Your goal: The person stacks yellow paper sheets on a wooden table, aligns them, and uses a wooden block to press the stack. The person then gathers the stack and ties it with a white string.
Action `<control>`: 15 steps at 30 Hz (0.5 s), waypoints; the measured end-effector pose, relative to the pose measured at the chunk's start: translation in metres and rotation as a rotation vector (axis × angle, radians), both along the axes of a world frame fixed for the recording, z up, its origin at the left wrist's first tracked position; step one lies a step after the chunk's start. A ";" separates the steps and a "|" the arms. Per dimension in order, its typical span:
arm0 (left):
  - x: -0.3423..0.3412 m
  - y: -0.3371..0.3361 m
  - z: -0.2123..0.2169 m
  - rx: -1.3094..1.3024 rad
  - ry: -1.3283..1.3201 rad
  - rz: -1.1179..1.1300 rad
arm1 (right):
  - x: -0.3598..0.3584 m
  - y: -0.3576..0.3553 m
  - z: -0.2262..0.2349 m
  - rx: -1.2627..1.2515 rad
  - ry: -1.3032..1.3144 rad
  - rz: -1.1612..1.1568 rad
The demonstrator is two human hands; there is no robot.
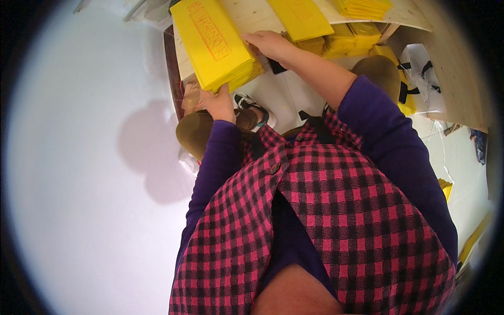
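On pale wooden table (252, 16): yellow paper stack (215, 44); white floor (79, 184) beside.

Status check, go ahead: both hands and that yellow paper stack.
Left hand grips yellow stack at its near edge. Right hand on its right edge. More yellow stacks close alongside right.

Matt yellow paper stack (218, 44), pale bare-wood table (252, 13), checked cloth vest (336, 220).

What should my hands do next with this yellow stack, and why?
Probably square the stack of yellow sheets before moving it. The left hand grips its near corner, where the sheet edges look fanned and uneven, and the right hand rests against its far side, so a light push together would likely align them on the wooden table.
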State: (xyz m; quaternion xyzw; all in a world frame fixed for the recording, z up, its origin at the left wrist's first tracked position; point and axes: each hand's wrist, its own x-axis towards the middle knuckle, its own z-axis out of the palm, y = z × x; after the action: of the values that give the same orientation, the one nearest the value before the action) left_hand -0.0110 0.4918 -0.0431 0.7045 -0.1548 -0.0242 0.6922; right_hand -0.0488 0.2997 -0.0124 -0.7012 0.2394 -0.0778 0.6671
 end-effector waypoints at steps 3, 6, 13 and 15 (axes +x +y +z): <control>0.000 0.001 0.000 0.007 0.008 -0.006 | -0.015 0.003 -0.013 0.148 -0.079 -0.063; 0.001 0.000 0.002 -0.027 0.032 -0.025 | -0.029 0.012 -0.023 0.195 -0.130 -0.123; -0.004 -0.001 0.007 -0.035 0.018 -0.003 | -0.038 0.020 -0.035 0.290 -0.095 -0.121; -0.003 -0.003 0.007 -0.038 0.010 0.004 | -0.035 0.019 -0.037 0.270 -0.082 -0.119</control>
State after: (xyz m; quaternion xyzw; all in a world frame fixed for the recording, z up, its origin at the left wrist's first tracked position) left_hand -0.0141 0.4892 -0.0364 0.6912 -0.1503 -0.0235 0.7064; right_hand -0.0841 0.3187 -0.0489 -0.5858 0.2614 -0.1131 0.7588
